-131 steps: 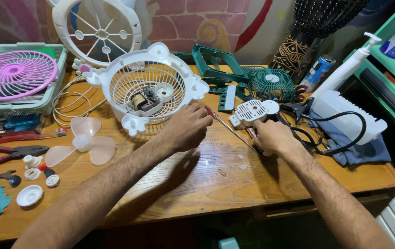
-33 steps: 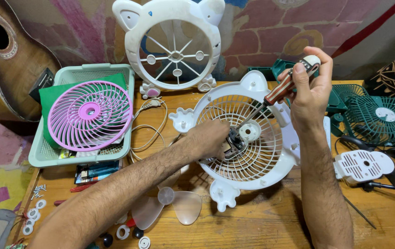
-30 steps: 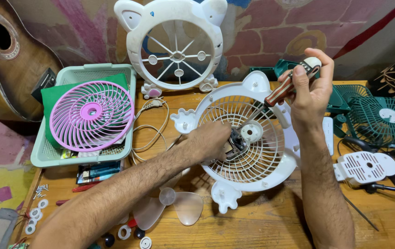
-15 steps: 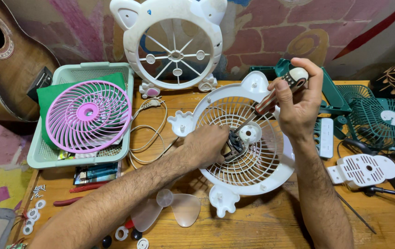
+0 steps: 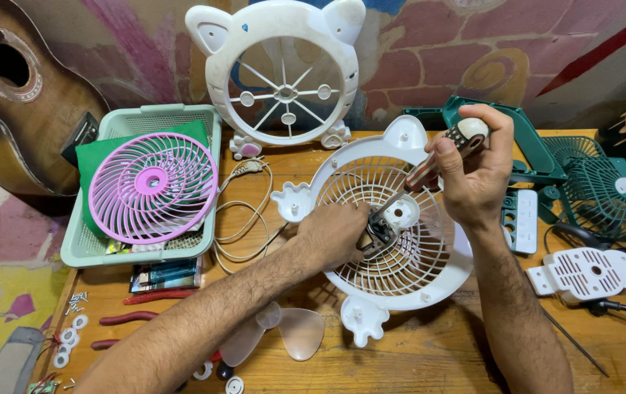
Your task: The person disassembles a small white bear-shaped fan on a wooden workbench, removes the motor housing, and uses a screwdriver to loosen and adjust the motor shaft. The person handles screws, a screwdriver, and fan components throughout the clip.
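While the pink fan grille [image 5: 152,188] lies in a pale green basket [image 5: 72,252] well off to the left of both hands, the work sits at the middle of the desk [image 5: 415,357]. The left hand [image 5: 335,233] is closed around the small fan motor [image 5: 378,232] at the hub of the white fan housing [image 5: 393,226], which lies flat beneath both hands. The right hand [image 5: 473,175], just above and to the right, is wrapped around the handle of a screwdriver [image 5: 429,168]. Its long axis slants down and leftward from that hand, the tip meeting the motor just beside the left hand's fingers. Farther right rest a green fan grille [image 5: 612,193] and a white perforated cover [image 5: 586,271].
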